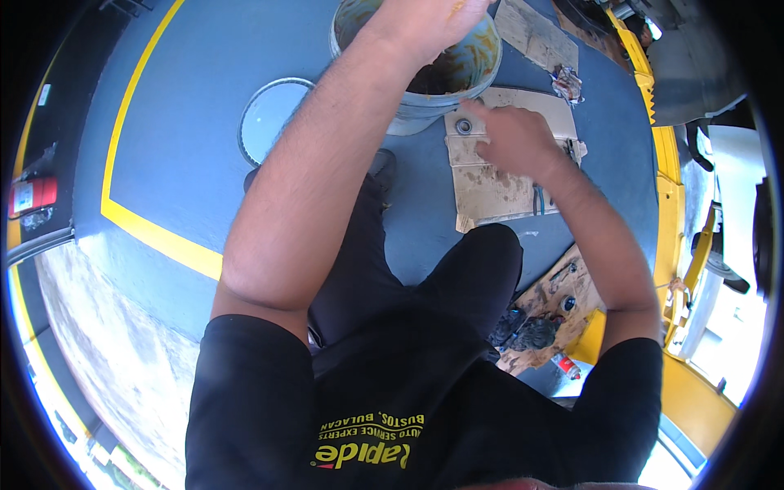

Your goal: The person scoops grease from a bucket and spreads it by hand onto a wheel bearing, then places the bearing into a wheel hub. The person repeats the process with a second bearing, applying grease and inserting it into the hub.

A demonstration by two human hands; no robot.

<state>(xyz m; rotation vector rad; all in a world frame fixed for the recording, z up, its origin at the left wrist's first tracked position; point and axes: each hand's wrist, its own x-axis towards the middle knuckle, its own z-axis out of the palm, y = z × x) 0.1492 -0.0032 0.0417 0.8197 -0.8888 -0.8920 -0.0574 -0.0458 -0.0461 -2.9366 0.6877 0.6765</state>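
Observation:
My left hand (437,28) is over a pale bucket (420,106) at the top of the view. Brown-yellow grease (445,73) coats the inside of the bucket. That hand's fingers run past the top edge, so what they hold, if anything, is hidden; a yellowish smear shows on it. My right hand (518,139) hovers above a stained cardboard sheet (482,188), its index finger and thumb apart and nothing visible between them. Close by its fingertips, a small round metal ring like a bearing (464,126) lies on the cardboard. Blue-handled pliers (538,200) rest beneath my right wrist.
A round bucket lid (273,114) lies on the blue floor (188,122) to the left. Another dirty cardboard piece (535,37) and a crumpled wrapper (567,84) are at the upper right. Yellow metal framework (670,196) runs along the right. A red-capped can (567,366) lies near my right elbow.

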